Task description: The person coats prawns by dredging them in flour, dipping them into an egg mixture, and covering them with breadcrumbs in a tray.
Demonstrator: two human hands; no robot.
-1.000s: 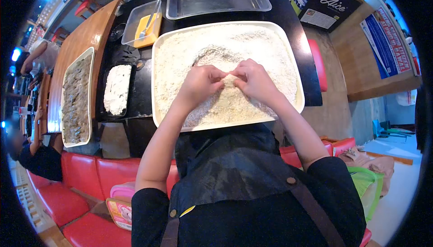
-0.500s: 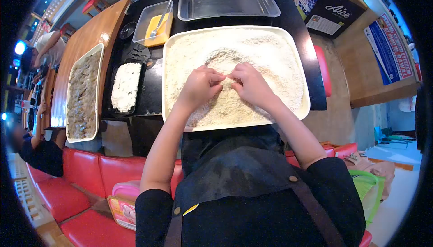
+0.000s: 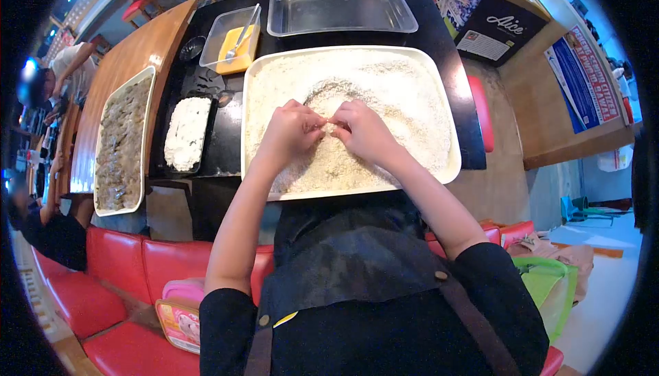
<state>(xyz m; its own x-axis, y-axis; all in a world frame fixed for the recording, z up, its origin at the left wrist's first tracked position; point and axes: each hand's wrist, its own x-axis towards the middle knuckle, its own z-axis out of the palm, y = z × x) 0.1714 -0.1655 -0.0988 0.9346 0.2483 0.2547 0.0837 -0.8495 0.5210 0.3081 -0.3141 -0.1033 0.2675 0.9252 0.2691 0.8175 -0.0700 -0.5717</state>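
Note:
A large cream tray [image 3: 439, 178] holds pale, floury crumbs [image 3: 412, 108] with a hollow near the middle. Over the crumbs my left hand [image 3: 294, 131] is closed, its thumb and fingers pinched together. My right hand [image 3: 360, 129] faces it, also pinched, with the fingertips nearly touching those of the left. A small pale, crumb-coated piece [image 3: 329, 129] shows between the two sets of fingertips; its shape is mostly hidden.
Behind lies a clear, shallow tray [image 3: 343, 8]. To the left are a tub of yellow mixture [image 3: 239, 45] with a utensil, a black tray of white powder [image 3: 187, 134] and a long tray of greyish pieces [image 3: 122, 146]. People work at far left.
Both hands have shifted slightly left over the crumbs, still pinched together. The camera view has moved a little. At far left, a person's head has come into view.

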